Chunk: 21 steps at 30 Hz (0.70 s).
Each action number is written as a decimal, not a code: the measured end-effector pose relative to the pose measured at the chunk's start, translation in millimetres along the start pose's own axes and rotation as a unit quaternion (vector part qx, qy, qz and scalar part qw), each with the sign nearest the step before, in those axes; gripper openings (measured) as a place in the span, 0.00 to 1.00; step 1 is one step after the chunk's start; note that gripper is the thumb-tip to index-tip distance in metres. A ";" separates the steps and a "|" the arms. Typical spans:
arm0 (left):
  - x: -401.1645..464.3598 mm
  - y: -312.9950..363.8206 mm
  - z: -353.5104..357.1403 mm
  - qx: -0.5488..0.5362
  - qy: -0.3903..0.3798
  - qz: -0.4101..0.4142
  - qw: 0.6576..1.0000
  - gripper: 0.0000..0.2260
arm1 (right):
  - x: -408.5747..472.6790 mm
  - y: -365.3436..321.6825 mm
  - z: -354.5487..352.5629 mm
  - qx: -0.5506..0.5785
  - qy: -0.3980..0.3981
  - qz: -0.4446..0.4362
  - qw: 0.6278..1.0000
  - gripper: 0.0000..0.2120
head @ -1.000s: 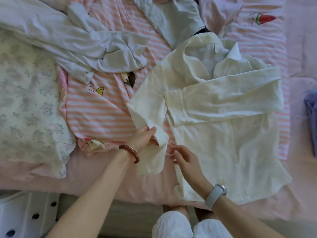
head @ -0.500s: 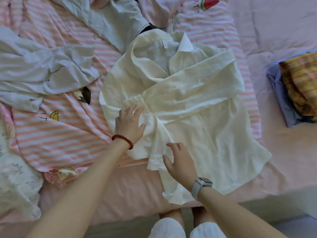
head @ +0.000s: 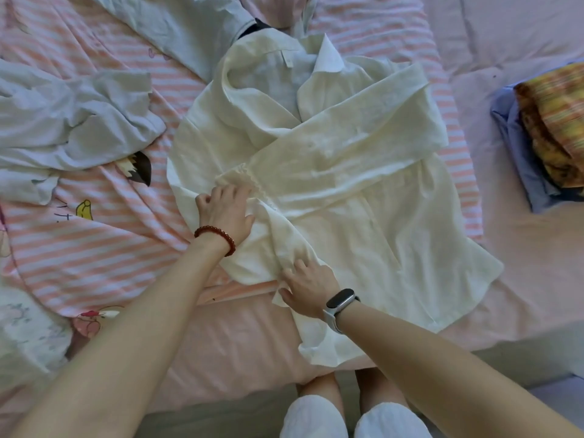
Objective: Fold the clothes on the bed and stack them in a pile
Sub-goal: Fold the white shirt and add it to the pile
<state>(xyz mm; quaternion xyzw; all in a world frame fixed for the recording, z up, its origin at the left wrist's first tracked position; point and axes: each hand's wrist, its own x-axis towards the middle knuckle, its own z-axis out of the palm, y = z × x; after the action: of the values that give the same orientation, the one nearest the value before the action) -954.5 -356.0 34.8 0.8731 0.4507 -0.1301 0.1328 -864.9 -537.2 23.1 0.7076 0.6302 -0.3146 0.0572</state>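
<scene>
Both hands, the left hand [head: 226, 213] and right hand [head: 308, 287], press flat and released on the half-folded cream shirt [head: 347, 197]; a small pile [head: 550, 134] waits at 3 o'clock, grey garments [head: 72, 121] at 10 o'clock remain unfolded.

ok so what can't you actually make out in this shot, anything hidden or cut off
Head view only:
- Folded pile: cut off by the right edge, so its size and number of garments are unknown.
- Grey garment: runs off the left edge; its type is unclear.
- Black item: mostly hidden under the cream shirt collar.
- Left hand fingers: tips curl into the shirt fabric, so the grip is unclear.
</scene>
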 end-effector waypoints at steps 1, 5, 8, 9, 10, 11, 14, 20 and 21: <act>0.7 -2.5 -2.3 0.018 -0.017 -0.011 1.000 0.20 | -2.4 0.0 -1.3 0.020 0.019 0.007 1.000 0.19; 2.9 -10.6 -12.1 -0.014 -0.013 -0.024 1.000 0.11 | -22.7 9.8 -17.4 0.145 0.085 0.102 0.980 0.17; -2.1 -9.7 -26.6 -0.094 0.000 -0.016 0.995 0.08 | -40.0 32.2 -39.0 0.214 0.118 0.194 0.950 0.11; -4.6 -8.5 -32.9 -0.120 0.001 -0.005 0.993 0.07 | -43.8 42.1 -47.6 0.242 0.121 0.203 0.941 0.08; -7.0 -6.7 -39.3 -0.145 0.003 0.006 0.989 0.07 | -47.1 52.5 -58.1 0.264 0.118 0.204 0.936 0.05; -9.1 -4.0 -46.5 -0.168 0.005 0.015 0.986 0.08 | -49.1 63.3 -70.4 0.274 0.115 0.198 0.934 0.05; -14.8 6.9 -69.9 -0.216 0.025 0.015 0.976 0.16 | -50.0 97.7 -112.6 0.269 0.150 0.179 0.935 0.11; 4.7 29.0 -93.8 -0.345 0.075 -0.038 0.935 0.11 | -19.4 165.0 -193.2 0.262 0.275 0.151 0.913 0.14; 11.9 32.1 -93.4 -0.342 0.084 -0.054 0.934 0.09 | -9.7 174.9 -203.9 0.260 0.290 0.152 0.908 0.14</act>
<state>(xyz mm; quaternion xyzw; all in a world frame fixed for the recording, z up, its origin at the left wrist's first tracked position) -911.4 -332.3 121.3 0.7572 0.5236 0.0988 0.3779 -626.6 -483.0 135.2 0.8446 0.3995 -0.2362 -0.2669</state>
